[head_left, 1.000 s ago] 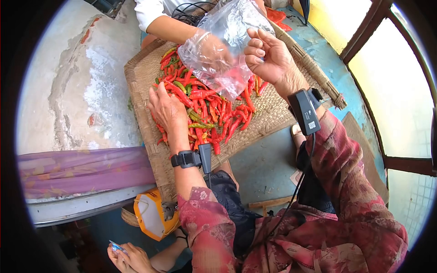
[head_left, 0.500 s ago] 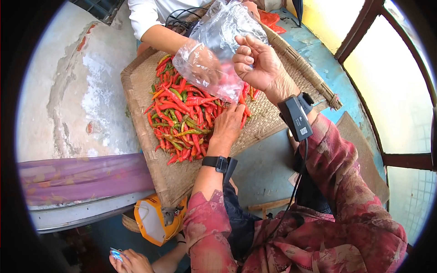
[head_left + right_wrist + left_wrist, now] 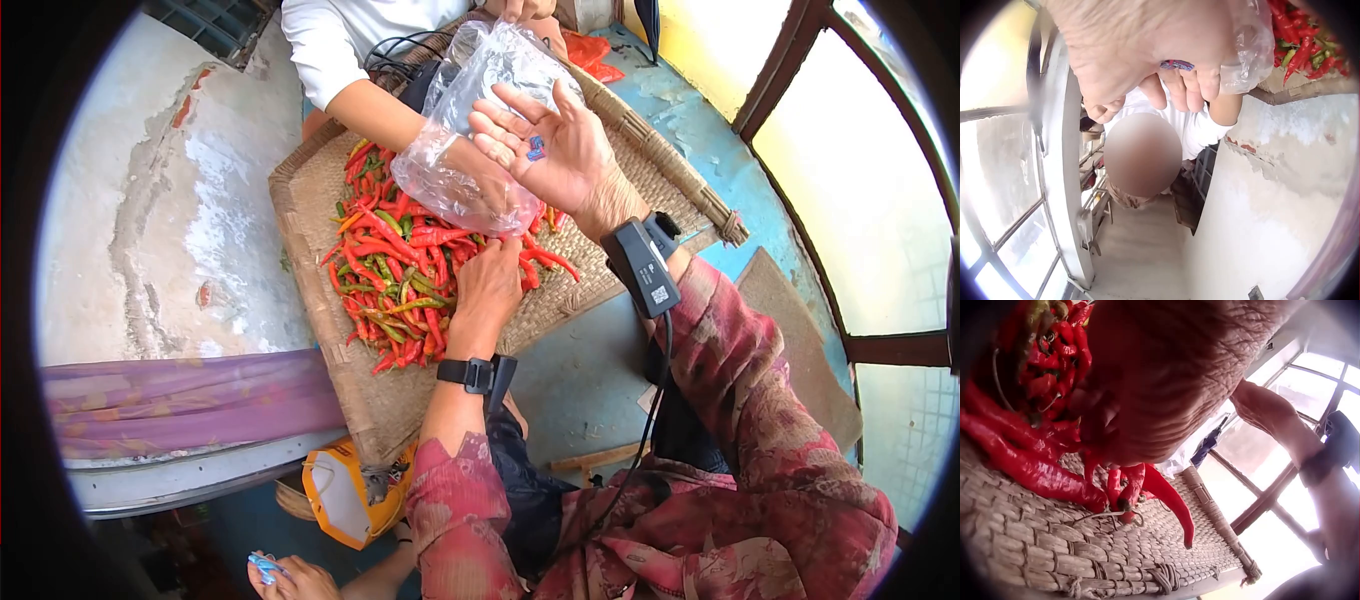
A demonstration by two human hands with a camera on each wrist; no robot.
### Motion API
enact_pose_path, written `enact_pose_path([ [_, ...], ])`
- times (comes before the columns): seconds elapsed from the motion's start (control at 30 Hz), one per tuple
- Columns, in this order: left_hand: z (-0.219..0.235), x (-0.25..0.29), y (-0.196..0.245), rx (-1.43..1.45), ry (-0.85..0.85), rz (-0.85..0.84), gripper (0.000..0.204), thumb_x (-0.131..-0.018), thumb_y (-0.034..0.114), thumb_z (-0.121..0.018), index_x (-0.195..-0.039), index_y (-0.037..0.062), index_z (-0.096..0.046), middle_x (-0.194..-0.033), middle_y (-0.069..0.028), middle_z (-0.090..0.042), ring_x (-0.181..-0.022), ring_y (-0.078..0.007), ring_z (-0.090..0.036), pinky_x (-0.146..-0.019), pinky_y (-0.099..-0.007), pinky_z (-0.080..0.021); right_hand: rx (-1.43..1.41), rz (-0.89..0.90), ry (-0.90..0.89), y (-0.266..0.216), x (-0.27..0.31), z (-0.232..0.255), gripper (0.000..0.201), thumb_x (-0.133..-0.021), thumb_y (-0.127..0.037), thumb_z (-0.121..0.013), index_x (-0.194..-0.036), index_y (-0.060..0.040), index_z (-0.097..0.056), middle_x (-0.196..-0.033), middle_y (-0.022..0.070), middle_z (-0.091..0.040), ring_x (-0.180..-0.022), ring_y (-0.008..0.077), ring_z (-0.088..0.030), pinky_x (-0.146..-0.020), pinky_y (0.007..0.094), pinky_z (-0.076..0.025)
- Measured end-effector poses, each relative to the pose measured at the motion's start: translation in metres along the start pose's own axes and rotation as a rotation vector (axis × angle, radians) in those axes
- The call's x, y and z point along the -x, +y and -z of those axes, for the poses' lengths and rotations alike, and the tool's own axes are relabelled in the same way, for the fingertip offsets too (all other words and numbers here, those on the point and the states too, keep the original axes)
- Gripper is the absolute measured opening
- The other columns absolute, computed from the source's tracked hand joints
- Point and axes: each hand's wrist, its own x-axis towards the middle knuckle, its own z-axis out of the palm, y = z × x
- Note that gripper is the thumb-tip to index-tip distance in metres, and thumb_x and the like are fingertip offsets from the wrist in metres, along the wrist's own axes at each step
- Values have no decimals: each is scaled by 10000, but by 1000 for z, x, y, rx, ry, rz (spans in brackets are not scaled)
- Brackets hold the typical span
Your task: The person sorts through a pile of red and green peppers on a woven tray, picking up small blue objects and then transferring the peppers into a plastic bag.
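Among red and green chili peppers (image 3: 385, 245), my left hand (image 3: 487, 285) reaches up to the lower edge of a clear plastic bag (image 3: 450, 180). Its fingers point down into the chilies in the left wrist view, and I cannot tell whether they grip anything. My right hand (image 3: 560, 150) is turned palm up with the fingers spread. On its palm lies a small blue and purple strip (image 3: 536, 149), which also shows in the right wrist view. Another person's hand (image 3: 480, 175) is inside the bag, over the pile.
The chilies lie on a woven tray (image 3: 370, 400) with a rolled rim. Opposite me sits a person in a white shirt (image 3: 340, 40). A yellow paper bag (image 3: 350, 490) stands below the near corner, beside another person's hand (image 3: 300, 580) holding something blue. A plastered wall (image 3: 180, 200) borders the left.
My left hand moved right from the left part of the pile to the bag's lower edge. My right hand uncurled, and the small strip now shows on its palm.
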Motion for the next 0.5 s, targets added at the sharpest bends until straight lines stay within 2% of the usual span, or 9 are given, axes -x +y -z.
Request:
enact_pose_path([
  [0.03, 1, 1, -1, -1, 1, -2, 125, -756, 31, -511, -880, 20, -504, -817, -188, -569, -747, -366, -595, -631, -434, -486, 0, 2, -2, 2, 1, -1, 617, -905, -501, -342, -1224, 24, -406, -1207, 246, -448, -1103, 354, -468, -901, 439, -420],
  [0.1, 1, 2, -4, -3, -29, 42, 148, -759, 61, -517, -901, 32, -487, -865, -193, -566, -782, -381, -577, -667, -467, -464, -10, -12, -76, 4, 2, -1, 674, -903, -519, -322, -1304, 22, -304, -1324, 255, -321, -1208, 366, -353, -963, 443, -355],
  [0.2, -3, 5, -11, -73, -74, 43, 134, -761, 73, -527, -880, 29, -484, -850, -192, -568, -783, -377, -580, -665, -462, -468, 13, -3, -108, 7, 3, -2, 692, -904, -518, -322, -1320, 32, -268, -1356, 247, -283, -1233, 359, -321, -988, 432, -328],
  [0.33, -6, 7, -13, -74, -77, 46, 135, -759, 86, -542, -864, 26, -482, -833, -192, -569, -771, -375, -582, -657, -455, -473, 45, 39, -55, 9, 3, -4, 695, -906, -513, -322, -1307, 53, -280, -1346, 240, -304, -1224, 361, -336, -988, 429, -330],
  [0.5, 1, 5, -8, -40, -38, 1, 134, -766, 99, -532, -871, 28, -488, -817, -188, -568, -752, -373, -584, -650, -453, -475, -107, 77, 3, 5, 0, -2, 614, -918, -456, -343, -1227, 72, -386, -1245, 232, -428, -1158, 361, -419, -955, 460, -375],
])
